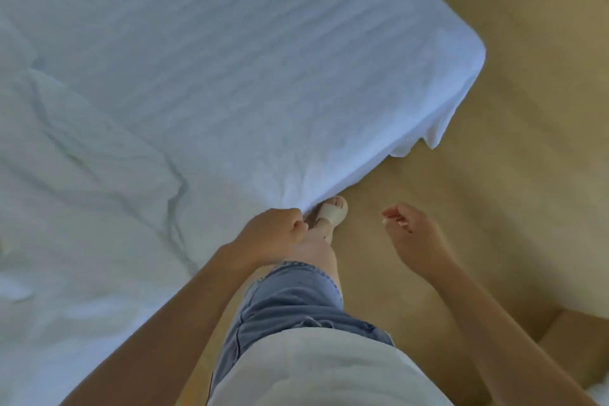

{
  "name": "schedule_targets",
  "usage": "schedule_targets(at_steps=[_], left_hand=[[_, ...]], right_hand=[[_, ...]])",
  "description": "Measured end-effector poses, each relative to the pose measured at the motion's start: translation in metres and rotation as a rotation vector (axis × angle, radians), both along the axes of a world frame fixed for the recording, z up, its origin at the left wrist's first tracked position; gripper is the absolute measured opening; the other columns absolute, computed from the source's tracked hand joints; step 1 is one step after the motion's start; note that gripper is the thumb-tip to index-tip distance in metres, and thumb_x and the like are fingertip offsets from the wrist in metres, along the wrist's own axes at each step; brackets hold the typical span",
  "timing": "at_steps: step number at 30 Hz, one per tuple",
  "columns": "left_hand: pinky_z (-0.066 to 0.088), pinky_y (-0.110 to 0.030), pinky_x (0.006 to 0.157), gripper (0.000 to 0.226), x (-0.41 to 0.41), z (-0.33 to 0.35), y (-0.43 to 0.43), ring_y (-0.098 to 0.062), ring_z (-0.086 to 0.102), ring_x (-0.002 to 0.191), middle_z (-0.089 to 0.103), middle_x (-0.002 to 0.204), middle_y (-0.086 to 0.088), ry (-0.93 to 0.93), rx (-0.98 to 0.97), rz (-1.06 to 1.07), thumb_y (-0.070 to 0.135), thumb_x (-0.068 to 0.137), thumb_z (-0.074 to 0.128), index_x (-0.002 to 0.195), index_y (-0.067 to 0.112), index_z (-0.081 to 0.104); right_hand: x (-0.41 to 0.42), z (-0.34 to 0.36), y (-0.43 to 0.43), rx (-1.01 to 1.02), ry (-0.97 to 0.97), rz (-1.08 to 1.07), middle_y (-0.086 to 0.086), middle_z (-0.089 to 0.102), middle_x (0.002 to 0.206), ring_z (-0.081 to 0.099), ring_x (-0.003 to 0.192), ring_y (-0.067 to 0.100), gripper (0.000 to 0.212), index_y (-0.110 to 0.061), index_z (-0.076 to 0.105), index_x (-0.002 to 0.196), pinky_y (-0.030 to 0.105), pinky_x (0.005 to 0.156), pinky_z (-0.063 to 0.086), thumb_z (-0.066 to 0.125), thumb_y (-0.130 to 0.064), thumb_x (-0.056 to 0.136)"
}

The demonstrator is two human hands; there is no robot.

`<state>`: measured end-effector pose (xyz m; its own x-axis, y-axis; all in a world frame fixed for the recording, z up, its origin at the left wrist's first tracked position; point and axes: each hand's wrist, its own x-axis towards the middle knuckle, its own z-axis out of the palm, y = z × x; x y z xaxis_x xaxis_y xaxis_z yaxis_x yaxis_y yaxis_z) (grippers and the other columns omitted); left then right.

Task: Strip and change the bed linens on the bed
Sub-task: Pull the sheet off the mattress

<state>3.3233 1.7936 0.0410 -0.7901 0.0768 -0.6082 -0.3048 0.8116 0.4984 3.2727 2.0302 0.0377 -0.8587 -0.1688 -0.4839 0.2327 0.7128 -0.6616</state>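
Head view: the left hand (273,234) seems to pinch the near edge of the white sheet (247,76), which lies spread over the bed (468,69) ahead and leftward, while the right hand (408,231) hangs loosely curled and empty over the floor (510,191).

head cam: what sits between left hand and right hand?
In the head view, the person's sandalled foot and tan floor lie between the left hand, gripping the sheet, and the empty right hand.
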Motion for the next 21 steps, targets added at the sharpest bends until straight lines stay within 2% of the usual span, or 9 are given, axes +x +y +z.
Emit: schedule_targets(at_steps=[3, 6, 9, 12, 15, 18, 21], left_hand=[[0.025, -0.025, 0.052, 0.033, -0.064, -0.004, 0.019, -0.01, 0.032, 0.055, 0.039, 0.062, 0.004, -0.023, 0.024, -0.016, 0.027, 0.097, 0.039, 0.065, 0.02, 0.031], [0.027, -0.025, 0.054, 0.031, -0.146, -0.007, 0.046, -0.01, 0.034, 0.058, 0.041, 0.064, 0.003, -0.051, 0.011, -0.121, 0.027, 0.096, 0.039, 0.066, 0.021, 0.033], [0.035, -0.022, 0.062, 0.021, -0.237, -0.005, 0.084, -0.012, 0.048, 0.071, 0.057, 0.082, 0.002, -0.018, -0.03, -0.303, 0.031, 0.098, 0.038, 0.086, 0.018, 0.05], [0.037, -0.024, 0.072, 0.026, -0.324, 0.003, 0.128, -0.013, 0.051, 0.08, 0.059, 0.095, 0.001, 0.03, -0.092, -0.523, 0.032, 0.1, 0.035, 0.103, 0.012, 0.052], [0.034, -0.026, 0.067, 0.029, -0.401, 0.003, 0.177, -0.016, 0.049, 0.079, 0.058, 0.093, -0.001, 0.065, -0.135, -0.667, 0.031, 0.099, 0.035, 0.107, 0.01, 0.054], [0.033, -0.026, 0.062, 0.03, -0.46, -0.003, 0.225, -0.017, 0.05, 0.079, 0.06, 0.093, -0.003, 0.028, -0.119, -0.679, 0.032, 0.099, 0.037, 0.102, 0.01, 0.056], [0.035, -0.025, 0.063, 0.028, -0.511, -0.012, 0.279, -0.018, 0.052, 0.081, 0.054, 0.087, -0.001, -0.021, -0.099, -0.608, 0.032, 0.099, 0.038, 0.094, 0.01, 0.054]], right_hand=[[-0.061, 0.003, 0.026, 0.024, 0.025, -0.047, -0.017, 0.061, 0.087, 0.056, 0.079, -0.001, 0.012, -0.034, 0.057, 0.092, 0.017, 0.062, 0.041, 0.051, -0.024, 0.093], [-0.126, 0.009, 0.055, 0.061, 0.015, -0.092, -0.009, 0.063, 0.091, 0.058, 0.085, 0.007, 0.011, -0.029, 0.057, 0.091, 0.021, 0.067, 0.043, 0.047, -0.029, 0.095], [-0.189, 0.018, 0.09, 0.131, 0.037, -0.088, -0.003, 0.062, 0.093, 0.058, 0.088, 0.014, 0.019, -0.019, 0.06, 0.096, 0.027, 0.071, 0.044, 0.044, -0.03, 0.096], [-0.245, 0.021, 0.127, 0.159, 0.061, -0.12, -0.003, 0.062, 0.096, 0.057, 0.088, 0.015, 0.02, -0.016, 0.061, 0.1, 0.028, 0.069, 0.041, 0.046, -0.027, 0.095], [-0.293, 0.012, 0.167, 0.165, 0.062, -0.176, -0.005, 0.059, 0.096, 0.052, 0.079, 0.007, 0.016, -0.017, 0.061, 0.101, 0.021, 0.064, 0.036, 0.048, -0.024, 0.095], [-0.341, -0.001, 0.209, 0.169, 0.042, -0.218, -0.016, 0.051, 0.088, 0.045, 0.071, -0.003, 0.012, -0.021, 0.058, 0.101, 0.008, 0.058, 0.029, 0.049, -0.023, 0.095], [-0.403, -0.012, 0.257, 0.163, 0.032, -0.191, -0.016, 0.052, 0.089, 0.05, 0.078, 0.002, 0.009, -0.025, 0.056, 0.097, 0.01, 0.061, 0.033, 0.048, -0.021, 0.094]])
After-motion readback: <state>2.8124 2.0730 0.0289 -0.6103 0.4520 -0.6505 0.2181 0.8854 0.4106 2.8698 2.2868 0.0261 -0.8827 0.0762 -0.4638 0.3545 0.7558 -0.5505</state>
